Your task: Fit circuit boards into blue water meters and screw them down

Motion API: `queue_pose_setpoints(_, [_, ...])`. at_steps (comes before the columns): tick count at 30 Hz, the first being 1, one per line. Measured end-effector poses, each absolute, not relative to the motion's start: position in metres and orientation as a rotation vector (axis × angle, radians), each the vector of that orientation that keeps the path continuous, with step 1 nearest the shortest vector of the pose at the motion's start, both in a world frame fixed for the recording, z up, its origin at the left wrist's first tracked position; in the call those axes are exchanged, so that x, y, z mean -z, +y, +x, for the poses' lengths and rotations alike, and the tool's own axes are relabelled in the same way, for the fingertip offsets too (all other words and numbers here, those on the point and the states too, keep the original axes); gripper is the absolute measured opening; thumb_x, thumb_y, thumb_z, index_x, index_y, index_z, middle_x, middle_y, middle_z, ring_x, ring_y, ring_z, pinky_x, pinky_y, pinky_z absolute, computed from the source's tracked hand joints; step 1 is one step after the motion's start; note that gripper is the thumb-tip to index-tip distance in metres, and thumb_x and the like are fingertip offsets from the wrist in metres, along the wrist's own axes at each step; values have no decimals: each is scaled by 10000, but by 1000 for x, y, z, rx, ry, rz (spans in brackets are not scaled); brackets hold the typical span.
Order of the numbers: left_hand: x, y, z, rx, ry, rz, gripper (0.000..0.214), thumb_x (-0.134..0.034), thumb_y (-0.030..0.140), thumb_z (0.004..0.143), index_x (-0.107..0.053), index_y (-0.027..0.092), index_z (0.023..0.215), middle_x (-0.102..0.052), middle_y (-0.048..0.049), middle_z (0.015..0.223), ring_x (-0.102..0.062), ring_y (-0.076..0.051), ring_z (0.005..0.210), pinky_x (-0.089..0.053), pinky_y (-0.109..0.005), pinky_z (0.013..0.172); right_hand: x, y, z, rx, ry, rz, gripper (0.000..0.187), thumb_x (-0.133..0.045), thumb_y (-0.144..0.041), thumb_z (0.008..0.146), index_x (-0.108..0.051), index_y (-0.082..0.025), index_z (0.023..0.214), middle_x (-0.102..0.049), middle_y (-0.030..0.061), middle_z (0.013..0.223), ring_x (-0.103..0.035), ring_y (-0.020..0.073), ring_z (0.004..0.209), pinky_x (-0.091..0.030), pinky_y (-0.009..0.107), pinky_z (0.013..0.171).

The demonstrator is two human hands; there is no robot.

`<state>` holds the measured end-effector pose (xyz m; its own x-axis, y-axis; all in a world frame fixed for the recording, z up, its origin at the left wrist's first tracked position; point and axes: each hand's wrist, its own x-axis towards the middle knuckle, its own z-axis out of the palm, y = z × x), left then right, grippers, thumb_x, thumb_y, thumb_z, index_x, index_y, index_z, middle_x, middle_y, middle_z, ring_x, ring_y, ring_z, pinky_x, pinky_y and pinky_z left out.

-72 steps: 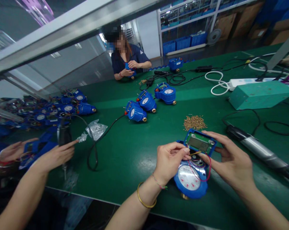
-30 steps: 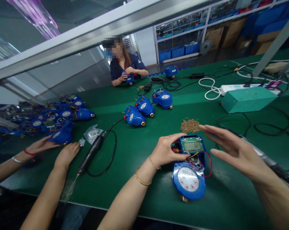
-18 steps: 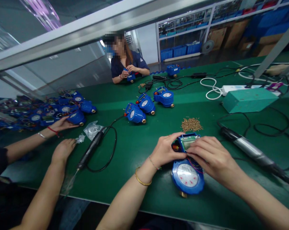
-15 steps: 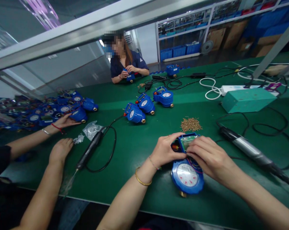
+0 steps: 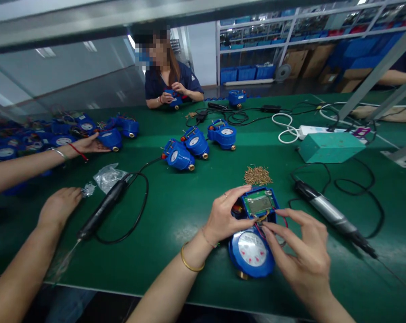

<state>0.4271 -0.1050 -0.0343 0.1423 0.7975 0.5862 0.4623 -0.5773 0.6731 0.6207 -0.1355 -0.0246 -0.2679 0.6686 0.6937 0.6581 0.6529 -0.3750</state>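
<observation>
A blue water meter (image 5: 252, 251) with a white round dial lies in front of me, its brass fitting pointing toward the table's front edge. The box at its top stands uncovered and shows a green circuit board with a grey display (image 5: 261, 204). My left hand (image 5: 225, 215) grips this box from the left, thumb at its lower edge and fingers along the upper side. Thin coloured wires (image 5: 262, 220) come out below the board. At them is my right hand (image 5: 302, 249), thumb and fingers closed on the wires. A heap of small brass-coloured screws (image 5: 257, 175) lies just beyond the box.
An electric screwdriver (image 5: 334, 217) lies at right with its cable, near a teal box (image 5: 331, 147). Another screwdriver (image 5: 103, 206) lies left beside a plastic bag (image 5: 109, 178). Several blue meters (image 5: 196, 142) stand mid-table. A neighbour's hand (image 5: 88, 143) touches a meter at left; another person (image 5: 172, 76) sits opposite.
My right hand has drawn back from over the board to the wires below it, uncovering the display. My left hand keeps its hold. The camera view has shifted slightly.
</observation>
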Motion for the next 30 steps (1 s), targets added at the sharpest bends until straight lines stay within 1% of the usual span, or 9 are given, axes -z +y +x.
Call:
queue_pose_setpoints(3, [37,-105,423,-1487,1215,2171,649,-797,307,768,-535,184,1349,-664,-131,1322,-641,-259,1232,-531,-444,1076,27,-135,617,-81,-1934,-1104,135,-622,-205,909,-693,-234,1020,-572,112,1245,-524,320,1146,-362,533,976])
queue_pose_setpoints(5, [37,-105,419,-1518,1197,2235,649,-779,294,792,-514,186,1374,-648,-139,1347,-627,-262,1255,-522,-454,1092,32,-132,614,-210,-1900,-1146,163,-587,-252,937,-710,-245,1042,-559,102,1302,-492,319,1210,-340,556,1022])
queue_pose_setpoints(8, [36,-103,414,-1548,1156,2338,651,-755,271,823,-482,174,1406,-633,-158,1365,-604,-264,1286,-512,-460,1107,41,-128,610,-546,-1757,-1251,232,-570,-391,950,-751,-248,977,-562,90,1330,-450,319,1279,-343,554,1058])
queue_pose_setpoints(10, [36,-102,411,-1557,1123,2392,640,-733,249,840,-469,158,1415,-628,-172,1366,-593,-263,1299,-510,-464,1109,47,-124,608,-801,-1613,-1320,303,-599,-491,919,-771,-241,912,-588,94,1300,-460,326,1286,-357,546,1071])
queue_pose_setpoints(13, [37,-99,409,-1541,1095,2415,626,-700,222,858,-452,159,1428,-615,-175,1383,-584,-266,1309,-512,-484,1106,52,-119,605,-1062,-1454,-1319,366,-612,-547,898,-780,-222,899,-623,102,1251,-493,316,1275,-399,513,1072])
queue_pose_setpoints(16, [38,-97,407,-1537,1080,2417,632,-689,214,862,-438,169,1440,-612,-171,1388,-582,-263,1311,-513,-494,1104,51,-115,603,-1162,-1372,-1274,375,-628,-552,884,-783,-211,897,-635,108,1216,-531,301,1236,-474,467,1013])
queue_pose_setpoints(18, [38,-96,407,-1548,1071,2419,632,-695,212,858,-443,160,1435,-615,-179,1382,-583,-259,1310,-512,-490,1106,48,-113,602,-1201,-1322,-1276,370,-676,-563,840,-783,-209,856,-644,115,1174,-553,302,1199,-497,458,979])
queue_pose_setpoints(25, [42,-95,405,-1533,1044,2328,650,-722,232,838,-463,184,1432,-611,-161,1396,-597,-274,1294,-489,-515,1117,38,-110,601,-1328,-1127,-1308,392,-824,-577,650,-760,-198,727,-597,117,1207,-578,298,1135,-528,419,926])
queue_pose_setpoints(30, [44,-94,404,-1523,1025,2271,660,-750,227,806,-491,182,1412,-621,-166,1382,-601,-269,1289,-449,-523,1146,35,-109,605,-1363,-1161,-1301,384,-844,-562,633,-758,-195,702,-591,114,1212,-573,297,1142,-527,392,915])
